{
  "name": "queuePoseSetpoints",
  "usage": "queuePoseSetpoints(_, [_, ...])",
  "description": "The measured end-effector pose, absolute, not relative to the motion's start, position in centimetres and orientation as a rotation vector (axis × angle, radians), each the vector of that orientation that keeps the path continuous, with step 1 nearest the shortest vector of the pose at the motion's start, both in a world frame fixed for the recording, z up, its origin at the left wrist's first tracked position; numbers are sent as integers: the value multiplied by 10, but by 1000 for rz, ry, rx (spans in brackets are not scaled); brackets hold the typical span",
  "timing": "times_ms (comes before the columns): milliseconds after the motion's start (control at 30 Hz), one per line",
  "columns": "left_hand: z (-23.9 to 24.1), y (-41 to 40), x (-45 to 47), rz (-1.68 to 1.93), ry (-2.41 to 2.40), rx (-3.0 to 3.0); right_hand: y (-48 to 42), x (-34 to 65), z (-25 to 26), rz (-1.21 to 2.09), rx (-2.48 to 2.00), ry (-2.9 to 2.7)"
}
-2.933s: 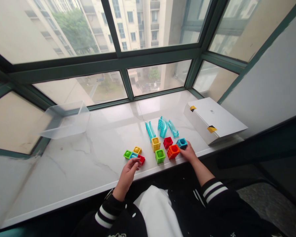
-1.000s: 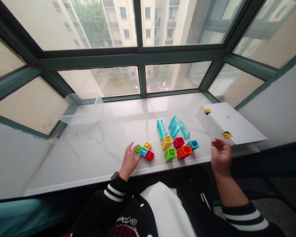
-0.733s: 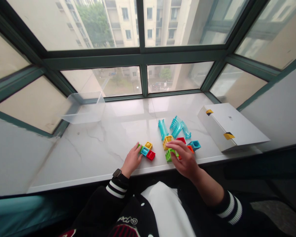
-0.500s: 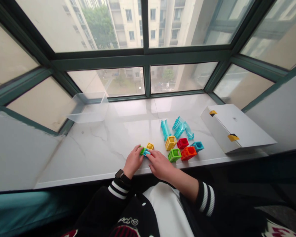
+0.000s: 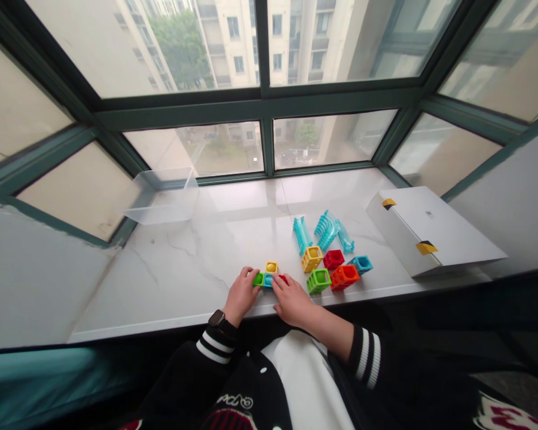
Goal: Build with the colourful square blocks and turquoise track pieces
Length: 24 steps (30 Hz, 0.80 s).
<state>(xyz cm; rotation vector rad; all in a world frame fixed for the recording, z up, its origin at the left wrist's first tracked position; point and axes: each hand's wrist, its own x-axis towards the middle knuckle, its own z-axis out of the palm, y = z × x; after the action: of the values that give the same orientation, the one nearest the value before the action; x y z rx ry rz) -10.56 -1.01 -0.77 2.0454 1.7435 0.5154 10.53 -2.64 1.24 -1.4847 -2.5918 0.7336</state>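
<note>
Left hand (image 5: 241,295) and right hand (image 5: 292,300), grips narrow, flank a green hollow rubbery cube (image 5: 258,279) and a blue hollow rubbery cube (image 5: 268,280); likely light and soft, best held by outer walls.

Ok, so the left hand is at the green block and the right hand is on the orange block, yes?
No: the head view shows the right hand at the red block, apart from the orange block. The left hand is at the green block, as you said.
</note>
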Motion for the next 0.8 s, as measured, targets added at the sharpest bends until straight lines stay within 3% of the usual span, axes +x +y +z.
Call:
queuePoseSetpoints(333, [-9, -15, -138, 855, 1787, 1659, -29, 103, 28, 778, -1532, -2645])
queuePoseSetpoints(533, [18, -18, -136, 1067, 1441, 1125, -29, 101, 30, 785, -1566, -2640])
queuePoseSetpoints(800, [57, -25, -106, 1171, 1165, 1046, -27, 111, 53, 720, -1200, -2139])
